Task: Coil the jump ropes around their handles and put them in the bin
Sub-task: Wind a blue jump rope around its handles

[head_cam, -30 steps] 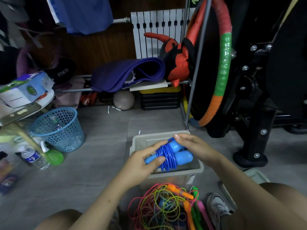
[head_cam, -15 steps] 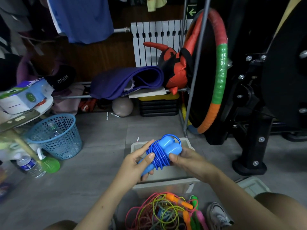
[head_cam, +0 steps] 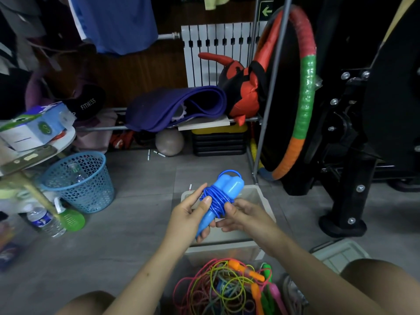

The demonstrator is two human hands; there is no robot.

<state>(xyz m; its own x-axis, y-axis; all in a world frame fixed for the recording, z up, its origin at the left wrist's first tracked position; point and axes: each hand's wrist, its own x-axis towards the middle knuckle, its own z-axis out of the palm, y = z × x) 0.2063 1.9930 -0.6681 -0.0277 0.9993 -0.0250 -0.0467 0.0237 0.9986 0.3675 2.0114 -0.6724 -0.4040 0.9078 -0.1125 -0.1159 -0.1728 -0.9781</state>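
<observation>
Left hand (head_cam: 193,214) grips blue jump rope (head_cam: 221,198) handles; right hand (head_cam: 244,215) pinches coil — light, springy cord; hold across wraps.

The blue jump rope (head_cam: 221,196) has smooth, glossy plastic handles wound with a thin, shiny plastic cord. The pale grey plastic bin (head_cam: 261,202) looks matt and slightly translucent. The tangled heap of pink, yellow and orange ropes (head_cam: 227,287) shows glossy cords and smooth plastic handles. The grey floor (head_cam: 127,244) is matt with a faint grain. The light blue perforated plastic basket (head_cam: 79,181) is smooth. The purple rolled mat (head_cam: 177,108) looks soft, foamy and matt. The white ribbed radiator (head_cam: 216,53) is painted metal.
</observation>
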